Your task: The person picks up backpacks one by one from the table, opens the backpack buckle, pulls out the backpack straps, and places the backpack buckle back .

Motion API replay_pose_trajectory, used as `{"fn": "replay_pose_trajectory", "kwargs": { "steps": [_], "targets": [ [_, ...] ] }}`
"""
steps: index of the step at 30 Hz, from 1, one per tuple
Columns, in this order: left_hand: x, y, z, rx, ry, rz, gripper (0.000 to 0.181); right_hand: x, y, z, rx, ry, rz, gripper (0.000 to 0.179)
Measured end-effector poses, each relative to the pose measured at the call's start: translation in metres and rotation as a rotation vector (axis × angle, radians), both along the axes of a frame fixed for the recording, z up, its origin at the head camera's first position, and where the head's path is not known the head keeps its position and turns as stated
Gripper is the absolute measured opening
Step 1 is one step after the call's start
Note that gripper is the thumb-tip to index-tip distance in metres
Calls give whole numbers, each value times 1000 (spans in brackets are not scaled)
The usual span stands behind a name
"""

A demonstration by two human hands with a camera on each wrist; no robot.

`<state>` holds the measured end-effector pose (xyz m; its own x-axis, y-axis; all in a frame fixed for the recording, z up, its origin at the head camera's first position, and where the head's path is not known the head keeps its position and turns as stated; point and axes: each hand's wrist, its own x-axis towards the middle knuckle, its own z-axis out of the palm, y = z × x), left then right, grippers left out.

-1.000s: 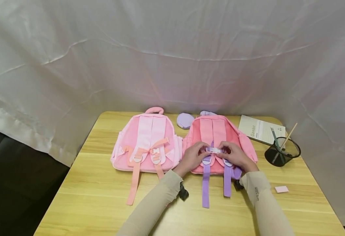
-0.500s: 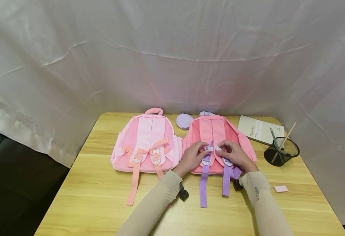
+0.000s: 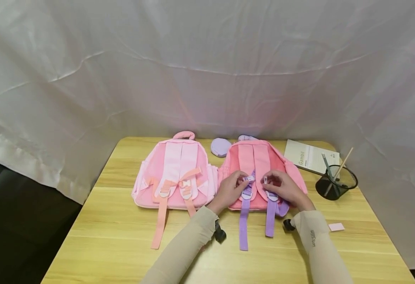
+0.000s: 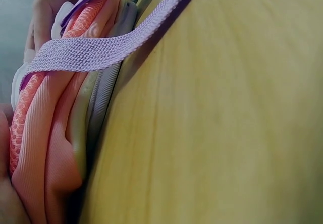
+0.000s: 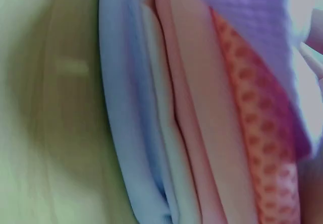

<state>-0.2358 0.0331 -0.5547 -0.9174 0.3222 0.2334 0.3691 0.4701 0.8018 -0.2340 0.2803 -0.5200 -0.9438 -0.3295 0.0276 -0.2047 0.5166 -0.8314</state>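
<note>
Two pinches over one coral-pink fabric backpack [image 3: 261, 157].
We see left hand [image 3: 229, 190] pinching white plastic buckle half [image 3: 250, 178], right hand [image 3: 287, 188] its small white plastic mate [image 3: 265, 180], apart; slack grip might drop either, we judge.

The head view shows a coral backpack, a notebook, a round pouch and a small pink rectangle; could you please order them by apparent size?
1. Coral backpack
2. Notebook
3. Round pouch
4. Small pink rectangle
</note>
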Motion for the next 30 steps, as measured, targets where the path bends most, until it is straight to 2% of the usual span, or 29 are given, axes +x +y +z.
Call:
{"fn": "replay_pose_trajectory", "kwargs": {
  "steps": [5, 14, 23, 30],
  "targets": [
    [0, 0, -2, 48, -21, 15, 20, 3, 4, -1, -12, 10, -12, 24],
    [-2, -1, -4, 40, 29, -11, 24, 7, 9, -2, -21, 62, -31, 25],
    [-1, -2, -4, 73, 11, -11, 24, 3, -1, 3, 63, 135, -82, 26],
    [0, -2, -5, 137, 3, 2, 22, -11, -22, 5, 16, 247, 6, 28]
  ]
}}
